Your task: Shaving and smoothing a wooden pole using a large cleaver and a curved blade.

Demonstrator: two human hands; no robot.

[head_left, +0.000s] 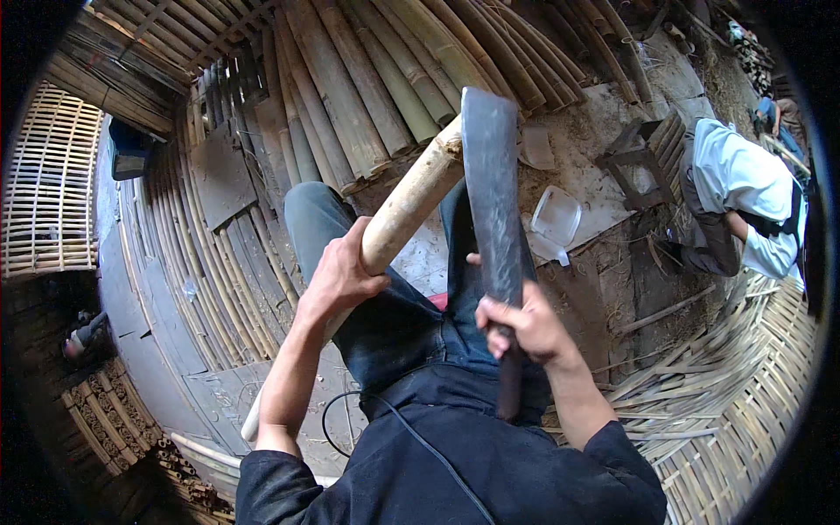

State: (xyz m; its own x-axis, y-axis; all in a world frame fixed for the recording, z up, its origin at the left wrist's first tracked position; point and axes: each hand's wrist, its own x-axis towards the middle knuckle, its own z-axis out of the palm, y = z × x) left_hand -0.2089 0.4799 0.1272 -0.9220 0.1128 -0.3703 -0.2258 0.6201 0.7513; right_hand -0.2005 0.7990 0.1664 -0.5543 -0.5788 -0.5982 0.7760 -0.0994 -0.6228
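Observation:
My left hand (338, 273) is wrapped round a pale bamboo pole (411, 206), which slants from lower left up across my left thigh. In my right hand (527, 322) is the dark handle of a broad machete (492, 175), its grey blade pointing up and away from me. The blade stands beside the pole's upper end; whether it touches the bamboo I cannot tell. The right hand and handle are slightly smeared by motion. The pole's lower end passes behind my left forearm.
Thick bamboo poles (350, 96) lie side by side ahead. A clear plastic tub (556, 216) sits on the floor beyond my right knee. At right another person (744, 175) bends near a wooden box (643, 162). Woven bamboo strips (726, 394) spread at lower right.

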